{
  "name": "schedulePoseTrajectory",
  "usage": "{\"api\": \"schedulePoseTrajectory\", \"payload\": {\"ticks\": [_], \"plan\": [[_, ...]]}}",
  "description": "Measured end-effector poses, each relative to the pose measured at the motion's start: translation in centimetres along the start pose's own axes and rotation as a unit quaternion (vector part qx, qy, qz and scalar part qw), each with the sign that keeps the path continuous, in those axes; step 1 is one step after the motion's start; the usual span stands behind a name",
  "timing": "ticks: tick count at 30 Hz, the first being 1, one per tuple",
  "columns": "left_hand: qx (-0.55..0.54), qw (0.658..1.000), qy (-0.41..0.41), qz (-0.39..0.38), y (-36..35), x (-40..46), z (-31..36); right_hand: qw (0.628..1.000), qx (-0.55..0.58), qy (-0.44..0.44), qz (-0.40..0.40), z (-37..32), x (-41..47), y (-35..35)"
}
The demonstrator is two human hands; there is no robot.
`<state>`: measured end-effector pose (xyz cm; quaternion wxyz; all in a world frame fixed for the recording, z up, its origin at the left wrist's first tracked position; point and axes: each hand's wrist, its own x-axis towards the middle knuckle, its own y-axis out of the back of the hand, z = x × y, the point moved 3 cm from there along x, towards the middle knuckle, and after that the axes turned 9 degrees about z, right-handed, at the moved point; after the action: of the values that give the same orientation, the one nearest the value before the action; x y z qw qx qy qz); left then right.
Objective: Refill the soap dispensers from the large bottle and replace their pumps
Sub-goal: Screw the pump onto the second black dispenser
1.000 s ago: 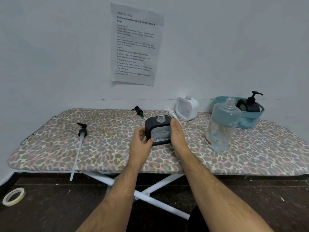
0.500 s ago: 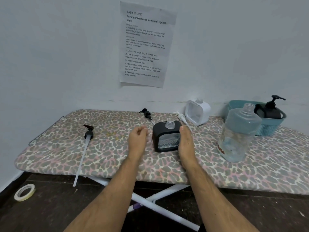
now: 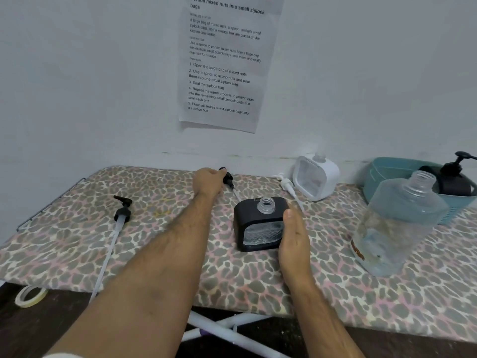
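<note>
Risk: left hand point(image 3: 207, 182) curls round the black pump point(image 3: 228, 178); right hand point(image 3: 293, 235), fingers straight, steadies the black dispenser point(image 3: 260, 224). Dragging the pump's tube could topple it.

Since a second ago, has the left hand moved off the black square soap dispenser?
Yes. The left hand has moved away from the black square soap dispenser, toward the wall, reaching the small black pump.

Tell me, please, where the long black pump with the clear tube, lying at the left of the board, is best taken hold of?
Take the long black pump with the clear tube at its black collar, just below the spout, coming from above. It lies flat on the patterned ironing board with its head toward the wall; the collar is its thickest, stiffest part, while the thin tube overhanging the near edge would likely flex.
</note>
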<state>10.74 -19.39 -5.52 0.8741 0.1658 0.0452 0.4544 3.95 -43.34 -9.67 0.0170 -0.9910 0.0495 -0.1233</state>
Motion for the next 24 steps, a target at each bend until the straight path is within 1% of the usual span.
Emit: {"api": "schedulePoseTrajectory", "payload": {"ticks": [3, 7, 10, 13, 16, 19, 20, 24], "plan": [[0.057, 0.998, 0.023, 0.021, -0.8, 1.8, -0.2, 1.0, 0.02, 0.001, -0.001, -0.1, -0.1, 0.0], [0.113, 0.993, 0.044, -0.002, -2.1, 2.1, -0.2, 1.0, 0.023, -0.004, 0.002, 0.0, -0.1, 0.0], [0.155, 0.988, 0.025, -0.01, -3.0, 2.2, 0.0, 1.0, 0.024, -0.001, 0.002, 0.1, 0.0, 0.0], [0.164, 0.986, 0.025, -0.012, -3.4, 2.3, 0.0, 1.0, 0.029, 0.001, 0.0, 0.0, -0.1, 0.0], [0.13, 0.99, 0.05, -0.021, -3.2, 2.3, 0.0, 1.0, 0.015, 0.01, 0.0, 0.0, -0.1, 0.0], [0.021, 0.994, 0.103, -0.033, -3.0, 2.6, -0.7, 1.0, 0.005, 0.012, -0.002, 0.2, 0.0, -0.1], [-0.017, 0.993, 0.109, -0.036, -2.8, 2.5, -0.7, 1.0, 0.001, 0.013, 0.0, 0.2, 0.0, -0.1], [-0.126, 0.987, 0.09, -0.036, -0.8, 0.9, 0.9, 1.0, -0.014, 0.008, 0.0, 0.4, 0.1, -0.1]]}}
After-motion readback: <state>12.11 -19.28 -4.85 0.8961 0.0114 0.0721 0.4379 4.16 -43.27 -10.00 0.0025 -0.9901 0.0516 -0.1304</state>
